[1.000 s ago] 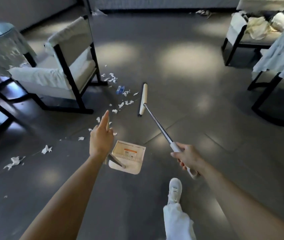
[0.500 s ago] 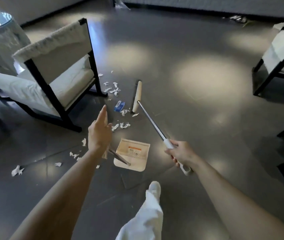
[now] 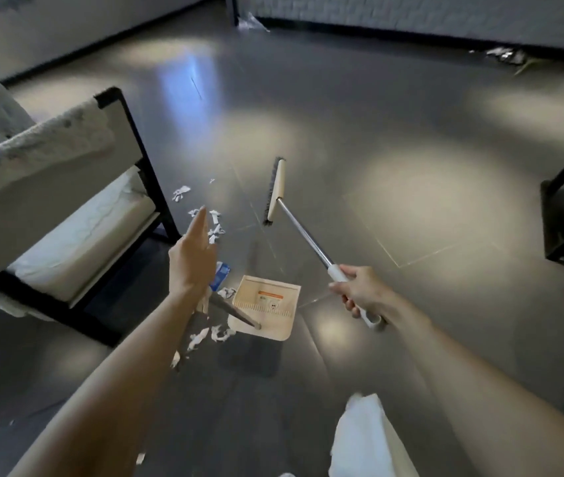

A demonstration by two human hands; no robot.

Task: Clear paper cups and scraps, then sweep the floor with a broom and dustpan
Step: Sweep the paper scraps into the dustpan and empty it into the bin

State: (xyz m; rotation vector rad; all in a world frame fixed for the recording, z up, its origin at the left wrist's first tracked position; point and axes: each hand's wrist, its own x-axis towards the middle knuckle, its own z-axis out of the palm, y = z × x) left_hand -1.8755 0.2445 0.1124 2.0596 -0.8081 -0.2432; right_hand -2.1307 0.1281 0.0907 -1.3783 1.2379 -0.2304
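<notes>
On the dark tiled floor (image 3: 376, 132), paper scraps (image 3: 215, 231) lie just beyond our left hand (image 3: 192, 259), which holds the dustpan (image 3: 270, 304) by its handle, forefinger straight. Our right hand (image 3: 363, 292), apart, grips the broom (image 3: 276, 191), its head right of the scraps.

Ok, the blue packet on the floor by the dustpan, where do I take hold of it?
Pinch the blue packet by its far end, coming down from above: it seems to lie flat on the floor, its near part hides behind the left hand, and the dustpan is close on its right. Free a hand first; the right hand grips the broom.
</notes>
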